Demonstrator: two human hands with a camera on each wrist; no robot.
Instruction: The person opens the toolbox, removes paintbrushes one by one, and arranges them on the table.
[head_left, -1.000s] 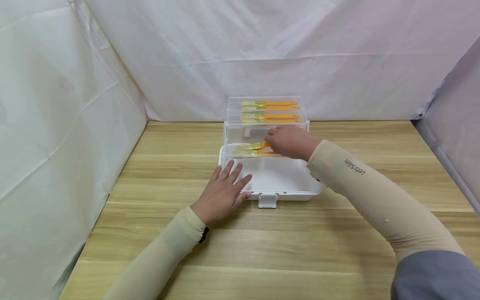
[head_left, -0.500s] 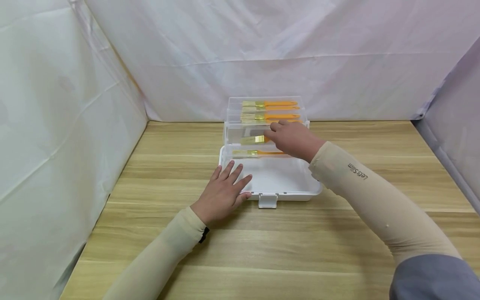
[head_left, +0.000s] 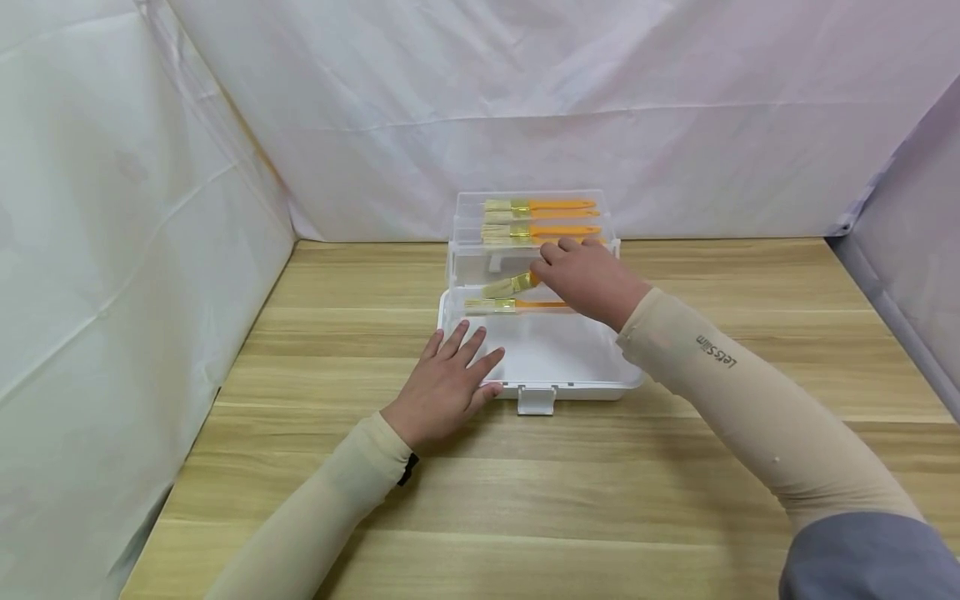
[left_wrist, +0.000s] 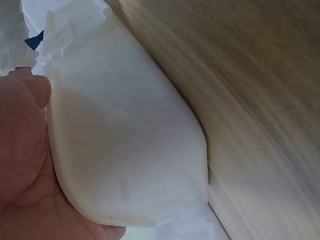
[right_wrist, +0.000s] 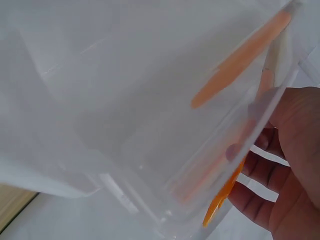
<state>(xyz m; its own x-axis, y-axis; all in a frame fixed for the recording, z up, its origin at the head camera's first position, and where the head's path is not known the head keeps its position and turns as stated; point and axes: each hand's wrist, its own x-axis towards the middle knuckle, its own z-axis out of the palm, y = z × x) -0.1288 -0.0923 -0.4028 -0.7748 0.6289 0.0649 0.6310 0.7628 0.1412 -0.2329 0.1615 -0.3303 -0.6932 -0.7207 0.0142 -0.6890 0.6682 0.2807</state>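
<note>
A white box [head_left: 555, 358] with its clear tiered trays raised stands on the table. My left hand [head_left: 447, 386] lies with spread fingers over its front left corner; in the left wrist view the palm rests against the white wall [left_wrist: 130, 130]. My right hand [head_left: 588, 279] grips a brush [head_left: 508, 287] by its orange handle, bristles pointing left and slightly down, above the lower tray. Another brush [head_left: 491, 307] lies just in front of it. In the right wrist view, curled fingers [right_wrist: 260, 165] are beside an orange handle [right_wrist: 225, 192] at the clear tray's edge.
Several orange-handled brushes [head_left: 562, 205] lie in the upper clear trays behind my right hand. A latch [head_left: 536, 401] hangs at the box's front. White cloth [head_left: 540, 117] stands behind the wooden table [head_left: 525, 500], with more cloth at both sides.
My right hand has lifted the brush from beside the other one and moved it slightly back; its bristle end then tilted down toward the front. My left hand has stayed in place.
</note>
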